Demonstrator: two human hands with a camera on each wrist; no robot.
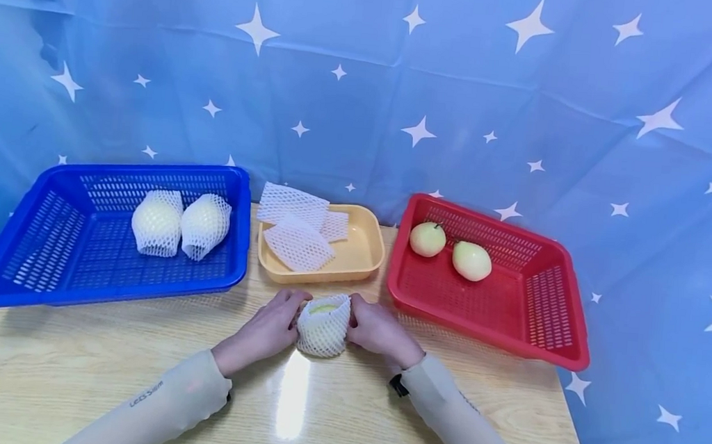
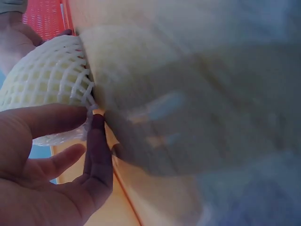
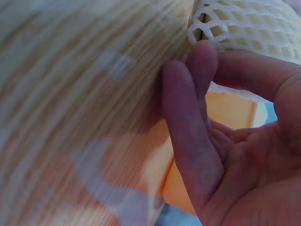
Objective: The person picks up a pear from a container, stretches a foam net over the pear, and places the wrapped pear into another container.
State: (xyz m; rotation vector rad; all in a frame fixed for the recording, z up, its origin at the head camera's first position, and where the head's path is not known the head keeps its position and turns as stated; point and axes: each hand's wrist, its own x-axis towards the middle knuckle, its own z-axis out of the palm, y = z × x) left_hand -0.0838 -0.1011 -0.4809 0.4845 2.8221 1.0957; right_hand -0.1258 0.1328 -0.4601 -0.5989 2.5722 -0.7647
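Note:
A pear in a white foam net sleeve [image 1: 323, 332] sits on the table, with pale green fruit showing through the sleeve's upper opening. On its left side, my left hand [image 1: 274, 323] pinches the sleeve's edge between thumb and fingertips, low by the tabletop in the left wrist view. From the other side my right hand [image 1: 381, 330] pinches the net's edge [image 3: 200, 35] in the same way, fingertips close to the wood. Both hands frame the pear just in front of the yellow tray [image 1: 360, 250].
Loose flat foam nets [image 1: 298, 242] lie in the yellow tray, some over its rim. At left, a blue basket [image 1: 83, 291] holds two netted pears [image 1: 156, 224]. At right, a red basket [image 1: 512, 307] has two bare pears [image 1: 472, 261]. A starry blue curtain [image 1: 366, 97] hangs behind the table.

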